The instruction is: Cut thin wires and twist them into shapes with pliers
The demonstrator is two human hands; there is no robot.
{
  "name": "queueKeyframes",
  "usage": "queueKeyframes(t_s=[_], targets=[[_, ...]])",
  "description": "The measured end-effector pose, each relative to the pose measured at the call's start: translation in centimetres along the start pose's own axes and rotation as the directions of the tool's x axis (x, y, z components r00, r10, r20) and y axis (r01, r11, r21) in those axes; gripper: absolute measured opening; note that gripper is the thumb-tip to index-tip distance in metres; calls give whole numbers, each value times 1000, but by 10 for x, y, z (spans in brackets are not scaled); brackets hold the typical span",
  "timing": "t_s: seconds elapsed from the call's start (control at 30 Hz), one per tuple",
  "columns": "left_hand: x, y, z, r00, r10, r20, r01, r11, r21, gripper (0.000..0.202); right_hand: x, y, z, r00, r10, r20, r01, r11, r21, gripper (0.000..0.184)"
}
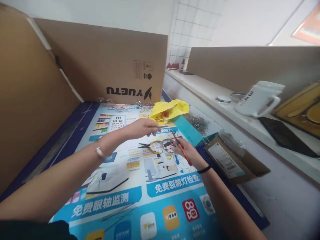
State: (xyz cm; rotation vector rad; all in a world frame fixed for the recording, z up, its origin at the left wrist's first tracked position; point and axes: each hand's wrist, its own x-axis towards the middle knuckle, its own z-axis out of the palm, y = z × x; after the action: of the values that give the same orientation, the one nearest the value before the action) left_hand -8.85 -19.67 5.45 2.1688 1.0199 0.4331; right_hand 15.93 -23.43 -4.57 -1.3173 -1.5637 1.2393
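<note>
The left hand's (pixel 145 128) fingers curl nearly closed; a thin grey sliver (pixel 164 126) at their tips is too blurred to tell if it is pinched. Nearer than them lie pointed pliers (pixel 149 146) with bowed yellow handles; beyond, a crumpled yellow bag (pixel 178 107). The right hand's (pixel 189 151) fingers wrap a slim red-handled tool (pixel 185 155), tip indistinct; beyond, tangled metal bits (pixel 198 124); rightward, a cardboard box (pixel 243 166), label unreadable.
</note>
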Motion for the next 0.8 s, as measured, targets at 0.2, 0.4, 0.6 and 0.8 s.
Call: queueKeyframes(t_s=[0.2,0.4,0.6,0.8], targets=[[-146,-55,42,876,-461,-141,295,745,-598,24,-1,-2,59,943,-51,329,272,689,-672,21],[-205,-65,76,805,-583,-112,283,542,-791,25,12,-12,117,879,-74,471,442,499,-745,24],[-214,-81,81,775,-581,-250,292,679,-673,22,17,-12,135,902,-89,422,427,321,-845,31],[-219,-79,89,824,-482,-299,369,856,-362,19,0,-18,137,911,-206,357,389,143,-910,31]])
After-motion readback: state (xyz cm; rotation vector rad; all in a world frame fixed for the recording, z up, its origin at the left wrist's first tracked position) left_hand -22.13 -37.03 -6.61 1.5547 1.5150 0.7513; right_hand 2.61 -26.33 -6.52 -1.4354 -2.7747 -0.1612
